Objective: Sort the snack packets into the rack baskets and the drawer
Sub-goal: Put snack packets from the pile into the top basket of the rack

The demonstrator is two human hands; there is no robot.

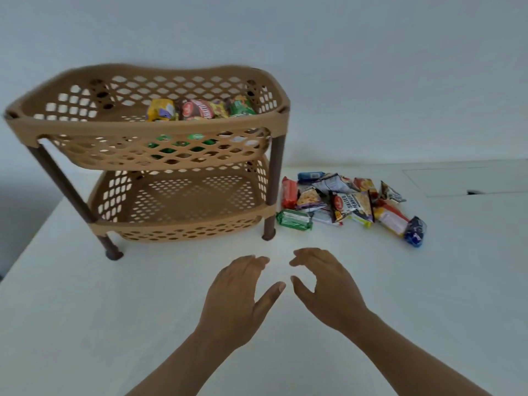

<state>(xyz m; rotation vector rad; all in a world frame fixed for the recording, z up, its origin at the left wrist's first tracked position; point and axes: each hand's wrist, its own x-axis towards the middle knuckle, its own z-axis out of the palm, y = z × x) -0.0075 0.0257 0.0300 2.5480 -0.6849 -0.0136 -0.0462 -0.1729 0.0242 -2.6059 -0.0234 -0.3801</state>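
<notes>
Over the white table [85, 310], the left hand [237, 298] and right hand [328, 292] are hanging side by side, fingers loosely spread, holding nothing. Beyond the left hand, one rack [275, 181] is standing with two baskets; its upper basket [143, 125] is carrying three packets [200, 110] above the lower basket [185, 225]. Beyond the right hand, a pile of snack packets [351, 201] is lying, roughly a dozen, overlapping too much for an exact count.

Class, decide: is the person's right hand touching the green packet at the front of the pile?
Apart. The head view shows a strip of bare table between the right hand and the green packet; the hand holds nothing.
</notes>
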